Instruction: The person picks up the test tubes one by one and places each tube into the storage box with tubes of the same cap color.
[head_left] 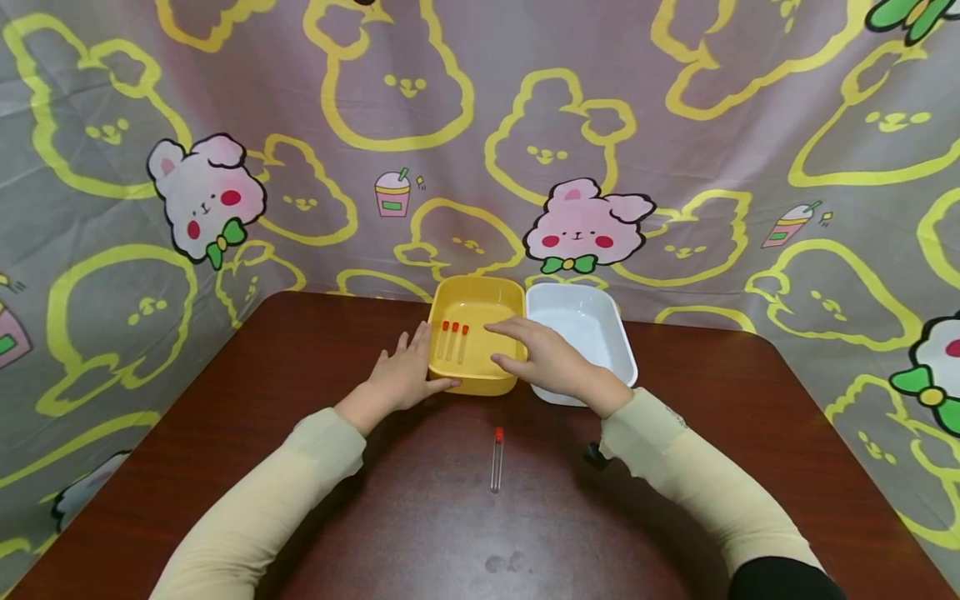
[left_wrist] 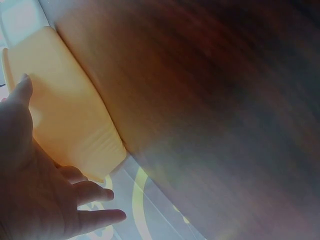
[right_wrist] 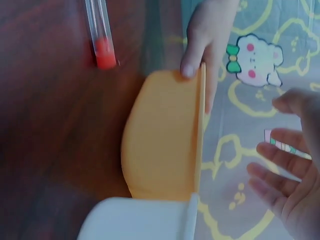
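A yellow tray [head_left: 483, 385] stands toward the back of the table, with three red-capped test tubes [head_left: 455, 328] lying side by side on its left. My left hand [head_left: 401, 375] rests on the tray's near left corner, fingers along the side and thumb at the front. In the left wrist view, that hand [left_wrist: 45, 190] has its fingers extended by the yellow wall. Above the tray's right side hovers my right hand [head_left: 551, 360], fingers apart, holding nothing. Another red-capped test tube [head_left: 497, 462] lies on the table in front of the tray.
Against the yellow tray's right side stands a white tray [head_left: 581, 321]. A small dark object [head_left: 596, 455] lies partly hidden by the right sleeve. Behind the brown table [head_left: 420, 533] hangs a patterned curtain [head_left: 465, 175], which also closes off both sides.
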